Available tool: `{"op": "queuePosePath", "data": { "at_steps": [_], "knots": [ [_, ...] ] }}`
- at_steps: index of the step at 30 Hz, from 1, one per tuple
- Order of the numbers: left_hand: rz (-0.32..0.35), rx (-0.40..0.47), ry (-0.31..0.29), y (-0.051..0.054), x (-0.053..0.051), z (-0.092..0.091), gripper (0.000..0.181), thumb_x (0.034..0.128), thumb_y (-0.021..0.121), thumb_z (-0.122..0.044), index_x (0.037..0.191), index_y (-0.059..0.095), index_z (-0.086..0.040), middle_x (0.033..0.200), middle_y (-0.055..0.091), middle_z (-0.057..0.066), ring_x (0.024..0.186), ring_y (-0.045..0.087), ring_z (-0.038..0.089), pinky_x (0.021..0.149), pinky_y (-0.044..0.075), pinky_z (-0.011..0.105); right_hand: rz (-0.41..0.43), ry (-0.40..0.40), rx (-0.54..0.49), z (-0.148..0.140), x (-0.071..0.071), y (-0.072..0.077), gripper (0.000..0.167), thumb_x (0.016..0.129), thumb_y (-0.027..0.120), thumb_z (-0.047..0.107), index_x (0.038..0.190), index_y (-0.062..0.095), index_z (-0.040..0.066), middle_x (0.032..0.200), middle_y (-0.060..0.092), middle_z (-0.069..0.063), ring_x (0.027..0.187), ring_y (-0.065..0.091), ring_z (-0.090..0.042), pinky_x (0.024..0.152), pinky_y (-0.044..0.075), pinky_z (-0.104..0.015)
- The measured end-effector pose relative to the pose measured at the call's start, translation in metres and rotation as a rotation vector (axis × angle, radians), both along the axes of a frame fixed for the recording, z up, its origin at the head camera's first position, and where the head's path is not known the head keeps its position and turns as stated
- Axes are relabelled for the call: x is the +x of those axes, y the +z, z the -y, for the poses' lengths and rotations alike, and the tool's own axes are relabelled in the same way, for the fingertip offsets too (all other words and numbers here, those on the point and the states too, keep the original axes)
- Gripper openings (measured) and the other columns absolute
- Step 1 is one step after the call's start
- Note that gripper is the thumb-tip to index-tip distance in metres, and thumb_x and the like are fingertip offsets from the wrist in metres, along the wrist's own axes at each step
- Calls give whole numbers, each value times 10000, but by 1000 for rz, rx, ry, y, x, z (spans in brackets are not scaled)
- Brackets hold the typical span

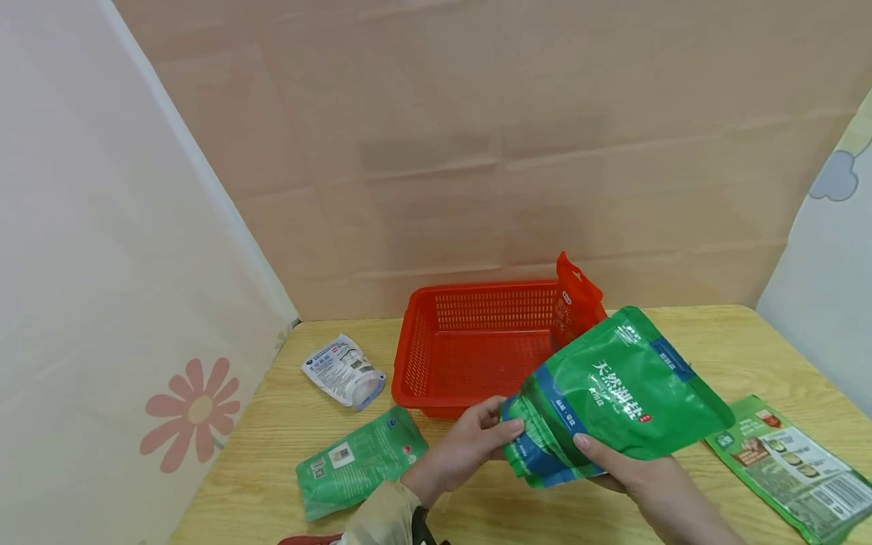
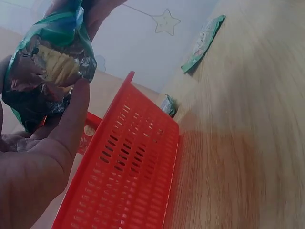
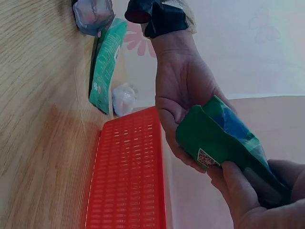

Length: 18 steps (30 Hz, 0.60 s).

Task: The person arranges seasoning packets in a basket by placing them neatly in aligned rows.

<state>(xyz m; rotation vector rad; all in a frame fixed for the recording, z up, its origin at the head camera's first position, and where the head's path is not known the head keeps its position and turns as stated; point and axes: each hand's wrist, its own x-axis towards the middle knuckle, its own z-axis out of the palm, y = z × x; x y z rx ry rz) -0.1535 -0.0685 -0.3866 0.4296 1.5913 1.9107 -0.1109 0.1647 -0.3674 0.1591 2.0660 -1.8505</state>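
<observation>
My left hand (image 1: pixel 473 445) pinches the gathered, crinkled end of the green lake-salt pouch (image 1: pixel 630 386), thumb on top; my right hand (image 1: pixel 636 475) grips its lower edge, thumb pressed on the printed face and fingers behind. The left-wrist view is dim, so the shiny patch with yellow there may be only a reflection. I hold it tilted above the table (image 1: pixel 259 484), just in front of the red basket (image 1: pixel 404 378)'s right side. I'd expect it to be weighty for its bulk, soft and shifting inside, slick-skinned but hardly fragile — best held round the full body with the base supported, not by the flat edge alone. Beyond, a red packet (image 1: pixel 577 295) stands in the basket; a white pouch (image 1: pixel 346 371) and a green packet (image 1: pixel 361 463) lie left — another green-and-white packet (image 1: pixel 793 469) right.
</observation>
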Motion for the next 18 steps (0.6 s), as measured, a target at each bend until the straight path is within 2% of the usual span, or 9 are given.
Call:
{"op": "queuePosePath", "data": {
  "at_steps": [6,8,10,13,15,16,18],
  "knots": [
    [-26,-103,4,3,0,3,461,994,486,-335,1360,435,-59,1179,618,76,971,633,84,944,514,349,18,-21,7,2,-1,-3,731,954,574,322,1491,120,124,1421,409,-144,1073,584,-187,898,532,-477],
    [-57,-144,16,4,0,4,491,1001,454,-374,1379,418,-61,1242,583,104,1040,614,119,967,500,376,13,-22,23,2,-2,-2,732,955,572,326,1492,122,116,1433,395,-157,1075,580,-189,895,535,-471],
    [-111,-181,58,4,0,6,517,1010,413,-407,1385,409,-51,1297,548,122,1107,599,186,985,486,405,4,-22,51,1,-2,-1,732,955,570,331,1491,125,106,1436,392,-168,1076,578,-190,890,539,-462],
    [-242,-253,177,5,-2,10,477,1037,332,-380,1345,450,-36,1325,529,140,1182,551,272,976,472,418,-13,-20,108,-1,-4,3,744,958,560,353,1494,117,90,1445,379,-187,1079,578,-195,889,540,-456],
    [-362,-360,288,6,-4,14,389,1042,311,-275,1282,514,-47,1304,558,124,1189,542,290,963,463,421,-26,-20,137,-2,-5,5,753,957,556,370,1494,113,82,1446,378,-191,1073,587,-193,891,540,-456],
    [-434,-435,339,7,-5,16,345,1028,320,-199,1243,548,-55,1278,579,113,1189,531,282,952,460,415,-36,-21,148,-2,-6,6,750,957,554,378,1493,122,81,1442,390,-188,1068,594,-187,891,541,-450],
    [-599,-641,402,6,-7,21,316,955,375,-51,1185,590,-78,1246,606,89,1186,531,289,968,437,441,-69,-26,156,-2,-9,8,737,955,559,374,1492,141,91,1433,417,-169,1055,608,-166,885,546,-429]
  ]
}}
